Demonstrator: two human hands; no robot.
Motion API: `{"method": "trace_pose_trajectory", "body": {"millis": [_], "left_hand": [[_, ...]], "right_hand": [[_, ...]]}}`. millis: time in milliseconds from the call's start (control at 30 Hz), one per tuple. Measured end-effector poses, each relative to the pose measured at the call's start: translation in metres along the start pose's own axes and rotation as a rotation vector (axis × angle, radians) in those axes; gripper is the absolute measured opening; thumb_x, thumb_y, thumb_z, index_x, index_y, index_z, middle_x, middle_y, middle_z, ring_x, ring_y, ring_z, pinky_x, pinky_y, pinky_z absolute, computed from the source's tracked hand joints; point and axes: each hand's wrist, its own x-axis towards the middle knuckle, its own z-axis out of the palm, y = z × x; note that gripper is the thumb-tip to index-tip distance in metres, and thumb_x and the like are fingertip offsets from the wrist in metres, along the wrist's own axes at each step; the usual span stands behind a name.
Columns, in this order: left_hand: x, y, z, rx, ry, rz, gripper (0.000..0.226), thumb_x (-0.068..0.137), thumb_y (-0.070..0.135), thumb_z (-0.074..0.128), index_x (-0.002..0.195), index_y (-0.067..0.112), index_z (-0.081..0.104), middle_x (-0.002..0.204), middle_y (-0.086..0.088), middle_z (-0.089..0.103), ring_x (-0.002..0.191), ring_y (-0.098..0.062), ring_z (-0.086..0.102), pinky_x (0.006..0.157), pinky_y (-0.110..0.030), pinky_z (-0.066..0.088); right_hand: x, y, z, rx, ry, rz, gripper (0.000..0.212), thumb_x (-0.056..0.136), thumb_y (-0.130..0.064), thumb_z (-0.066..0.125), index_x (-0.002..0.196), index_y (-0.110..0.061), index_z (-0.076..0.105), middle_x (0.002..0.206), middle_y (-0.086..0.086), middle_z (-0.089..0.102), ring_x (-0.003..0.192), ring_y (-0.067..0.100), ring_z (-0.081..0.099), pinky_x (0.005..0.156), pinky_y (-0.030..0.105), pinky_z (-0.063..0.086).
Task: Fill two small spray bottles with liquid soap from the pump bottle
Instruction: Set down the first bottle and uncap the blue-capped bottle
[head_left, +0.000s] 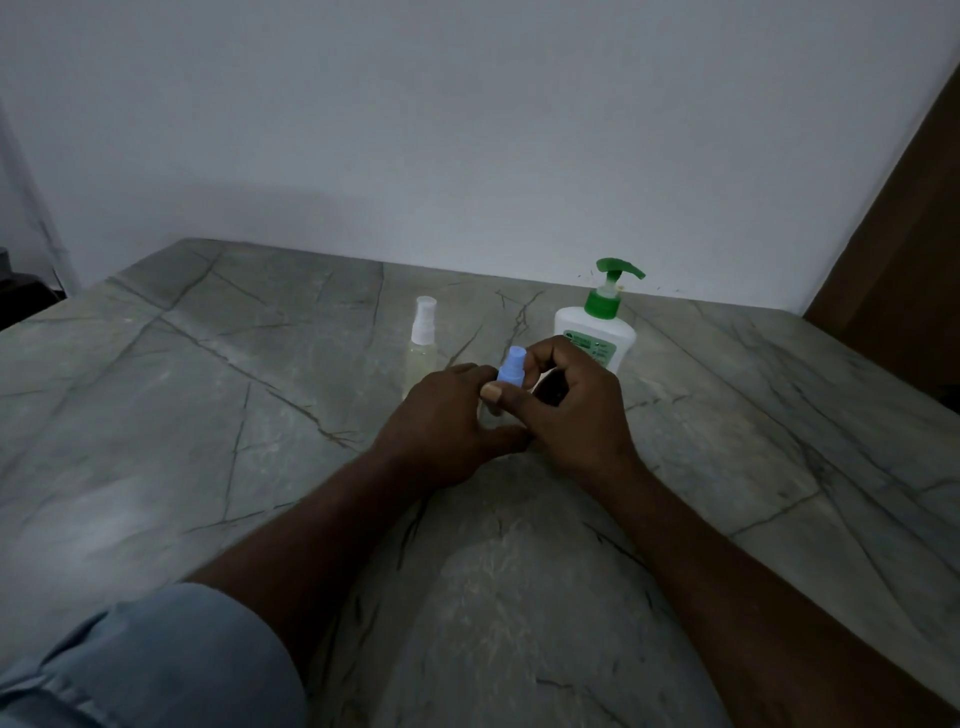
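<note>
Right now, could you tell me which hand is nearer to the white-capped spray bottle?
Left. The left hand lies just in front of the white-capped spray bottle; the right hand is farther to its right, gripping the blue-capped spray bottle.

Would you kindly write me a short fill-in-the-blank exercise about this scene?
The pump bottle has a ____ pump head.
The left hand and right hand hold the nearer spray bottle, whose top is ____.
The white-topped spray bottle stands to the ____ of the pump bottle.
Missing words: green; blue; left.
</note>
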Motion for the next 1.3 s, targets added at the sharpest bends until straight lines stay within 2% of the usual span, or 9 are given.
{"method": "trace_pose_trajectory", "body": {"millis": [233,467,667,767,833,967,1100,1200,1300], "left_hand": [[-0.0017,0.0044,-0.0010,-0.037,0.000,0.017,0.048,0.078,0.048,0.080,0.116,0.021,0.067,0.095,0.009,0.058,0.074,0.003,0.051,0.064,-0.014,0.039],[0.0005,0.0035,0.0004,-0.054,-0.026,-0.006,0.047,0.078,0.048,0.079,0.115,0.021,0.066,0.099,0.007,0.061,0.079,0.001,0.053,0.066,-0.018,0.042],[-0.0010,0.0030,0.0006,-0.060,0.003,-0.006,0.045,0.078,0.051,0.079,0.110,0.022,0.067,0.096,0.007,0.062,0.078,-0.001,0.056,0.067,-0.020,0.045],[-0.0016,0.0033,0.0000,-0.060,0.011,-0.008,0.045,0.076,0.054,0.077,0.105,0.019,0.069,0.093,0.005,0.064,0.075,-0.003,0.057,0.066,-0.024,0.048],[-0.0014,0.0045,-0.0002,-0.062,0.008,-0.001,0.044,0.076,0.052,0.076,0.103,0.018,0.069,0.091,0.004,0.064,0.076,-0.005,0.058,0.067,-0.026,0.048],[-0.0016,0.0057,-0.0005,-0.065,0.019,-0.005,0.040,0.076,0.050,0.080,0.101,0.021,0.068,0.091,0.005,0.063,0.075,-0.005,0.057,0.067,-0.026,0.049],[-0.0013,0.0044,0.0002,-0.065,0.008,-0.009,0.041,0.074,0.055,0.079,0.100,0.028,0.065,0.093,0.008,0.062,0.078,-0.003,0.058,0.070,-0.028,0.053],[-0.0010,0.0062,-0.0011,-0.060,0.006,-0.014,0.035,0.075,0.055,0.079,0.094,0.033,0.060,0.090,0.011,0.060,0.076,-0.003,0.057,0.067,-0.026,0.051],[-0.0011,0.0070,-0.0017,-0.057,0.020,-0.014,0.035,0.076,0.052,0.081,0.090,0.025,0.062,0.084,0.011,0.058,0.074,-0.005,0.057,0.064,-0.026,0.048]], "right_hand": [[-0.0006,-0.0011,0.0015,0.039,0.029,0.046,0.028,0.079,-0.034,0.086,0.080,-0.019,0.062,0.074,-0.010,0.062,0.066,0.004,0.058,0.061,0.011,0.046],[0.0013,0.0011,-0.0003,0.038,-0.006,0.002,0.021,0.084,-0.023,0.083,0.084,-0.019,0.062,0.078,-0.014,0.060,0.071,0.000,0.059,0.066,0.008,0.045],[-0.0005,0.0015,-0.0048,0.042,-0.055,-0.054,0.009,0.091,-0.024,0.076,0.096,-0.028,0.069,0.089,-0.017,0.067,0.074,0.003,0.062,0.065,0.010,0.045],[-0.0016,0.0004,-0.0033,0.038,-0.047,-0.034,0.025,0.086,-0.027,0.080,0.108,-0.023,0.068,0.096,-0.019,0.065,0.078,-0.003,0.061,0.066,0.008,0.045],[-0.0012,-0.0003,-0.0032,0.023,-0.023,-0.023,0.034,0.080,-0.032,0.086,0.104,-0.024,0.063,0.093,-0.019,0.062,0.076,-0.003,0.059,0.064,0.009,0.045],[-0.0013,0.0004,-0.0030,-0.004,0.000,0.014,0.025,0.081,-0.035,0.085,0.088,-0.026,0.062,0.079,-0.016,0.063,0.065,0.002,0.060,0.058,0.012,0.046],[-0.0010,0.0020,-0.0056,0.069,-0.060,-0.006,0.012,0.088,-0.032,0.073,0.094,-0.023,0.068,0.078,-0.015,0.067,0.064,0.007,0.065,0.058,0.017,0.049],[-0.0008,-0.0004,-0.0064,0.083,-0.066,-0.020,0.016,0.089,-0.029,0.074,0.102,-0.024,0.067,0.090,-0.017,0.067,0.071,0.001,0.064,0.061,0.013,0.048],[-0.0013,-0.0011,-0.0056,0.034,-0.019,-0.013,0.029,0.082,-0.030,0.084,0.099,-0.024,0.061,0.089,-0.016,0.063,0.069,0.000,0.059,0.059,0.012,0.046]]}}
